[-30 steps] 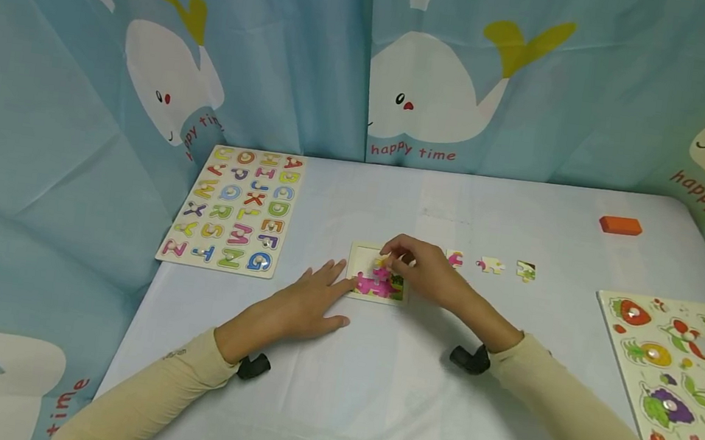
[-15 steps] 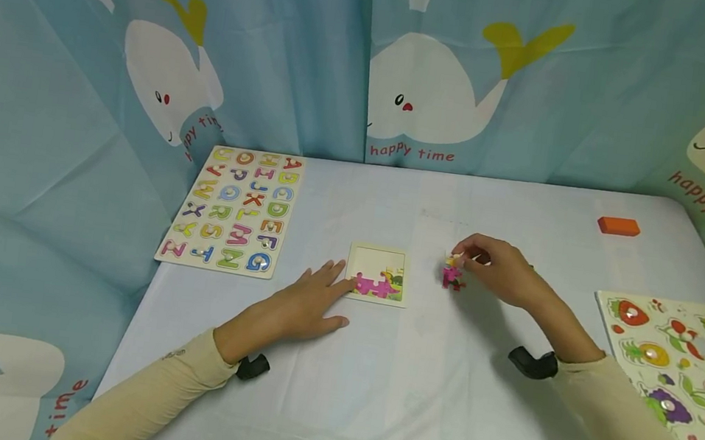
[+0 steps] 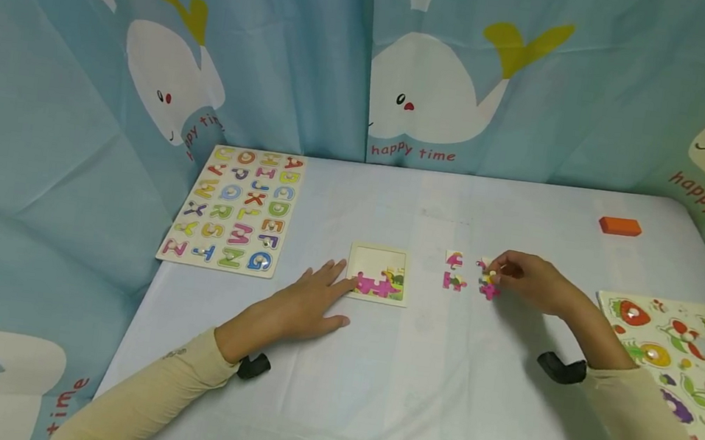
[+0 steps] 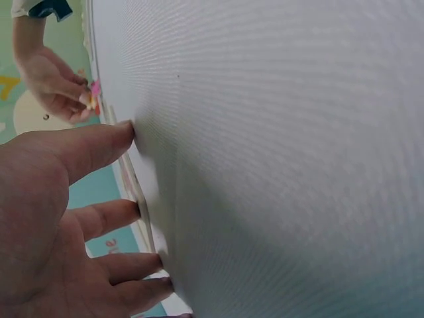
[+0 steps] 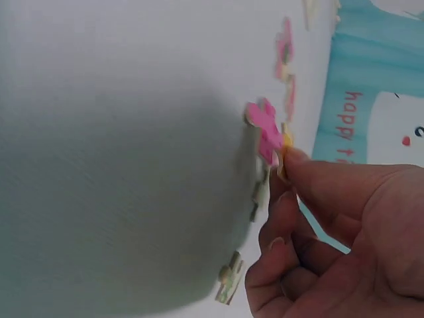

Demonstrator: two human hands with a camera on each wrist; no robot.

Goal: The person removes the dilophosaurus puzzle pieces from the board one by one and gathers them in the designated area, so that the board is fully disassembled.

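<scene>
My right hand [image 3: 532,279] pinches a pink and yellow jigsaw piece [image 5: 266,131] between thumb and forefinger, just above the table among the loose pieces. To its left lie a pink piece [image 3: 454,259] and a pink-and-green piece [image 3: 453,282]. Another piece [image 3: 483,262] is partly covered by my fingers. In the right wrist view a greenish piece [image 5: 230,278] lies below the held one. My left hand [image 3: 308,303] rests with spread, straight fingers, its forefinger touching the left edge of the square puzzle tray [image 3: 382,248]. Pink and green pieces [image 3: 377,286] fill the tray's lower part.
A letter board [image 3: 229,211] lies at the back left. On the right is a fruit board [image 3: 633,376], partly covered by my right sleeve [image 3: 652,430]. An orange block [image 3: 620,226] sits at the back right. Patterned curtains [image 3: 321,52] stand behind the table.
My right hand has carried the pinched jigsaw piece rightward, from over the tray to the loose pieces, then a little farther right along them. The left hand has stayed still.
</scene>
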